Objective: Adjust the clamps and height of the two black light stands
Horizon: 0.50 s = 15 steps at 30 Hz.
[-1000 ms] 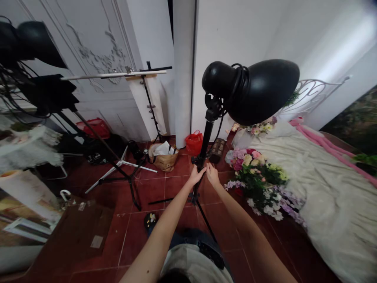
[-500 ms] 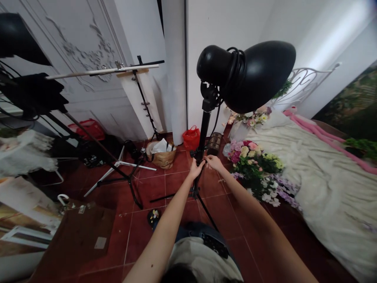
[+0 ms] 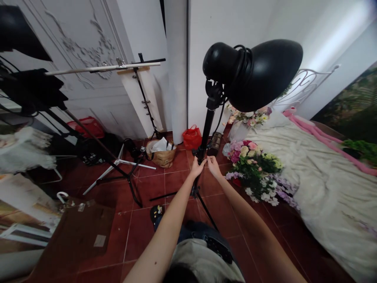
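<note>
A black light stand (image 3: 207, 127) rises in front of me, carrying a large black studio lamp (image 3: 263, 76) with its cable coiled round the housing. My left hand (image 3: 198, 168) is closed round the stand's pole, just below a dark collar. On the right side of the same joint, my right hand (image 3: 213, 166) pinches a small part of the stand with thumb and fingers. That part is hidden by the fingertips; it may be a knob. The stand's legs (image 3: 207, 212) spread on the floor below my hands.
Flower bunches (image 3: 250, 153) and a bed with a cream cover (image 3: 321, 177) lie to the right. Behind the stand are a red bag (image 3: 192, 137) and a woven basket (image 3: 163, 158). Another black tripod (image 3: 129, 179) and flat cardboard (image 3: 79, 232) lie left.
The lamp and the top of the stand have shifted slightly right in view. My right hand has turned a little at the joint; my left hand keeps its hold.
</note>
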Each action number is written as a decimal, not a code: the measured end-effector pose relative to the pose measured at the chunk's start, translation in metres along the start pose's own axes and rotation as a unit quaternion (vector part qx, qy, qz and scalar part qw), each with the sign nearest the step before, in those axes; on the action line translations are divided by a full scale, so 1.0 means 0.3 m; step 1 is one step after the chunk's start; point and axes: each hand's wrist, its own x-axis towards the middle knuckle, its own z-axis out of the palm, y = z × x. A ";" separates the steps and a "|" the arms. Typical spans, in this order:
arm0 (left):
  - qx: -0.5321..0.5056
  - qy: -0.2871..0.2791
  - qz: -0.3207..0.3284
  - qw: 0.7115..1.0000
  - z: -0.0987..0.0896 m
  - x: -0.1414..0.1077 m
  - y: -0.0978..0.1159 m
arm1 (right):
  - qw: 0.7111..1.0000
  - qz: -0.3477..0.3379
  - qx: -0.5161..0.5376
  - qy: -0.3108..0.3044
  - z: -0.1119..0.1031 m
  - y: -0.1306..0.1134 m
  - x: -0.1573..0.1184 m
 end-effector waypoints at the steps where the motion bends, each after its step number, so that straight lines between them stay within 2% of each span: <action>1: 0.001 0.001 0.003 1.000 -0.001 0.000 0.000 | 1.000 0.000 0.019 0.011 0.005 0.000 -0.002; 5: 0.011 0.004 0.011 1.000 -0.003 0.003 -0.005 | 0.993 0.022 0.097 0.057 0.011 -0.024 0.000; 7: 0.019 0.006 0.011 1.000 -0.003 0.004 -0.009 | 0.984 0.057 0.161 0.053 0.007 -0.047 0.007; 10: 0.025 0.010 0.009 1.000 -0.001 0.005 -0.014 | 0.954 0.089 0.286 0.028 -0.004 -0.098 0.036; 12: 0.023 0.008 0.017 1.000 0.000 0.005 -0.017 | 0.941 0.071 0.330 0.021 -0.019 -0.140 0.063; 15: 0.021 0.008 0.019 1.000 -0.001 0.005 -0.017 | 0.954 0.001 0.299 0.007 -0.041 -0.194 0.077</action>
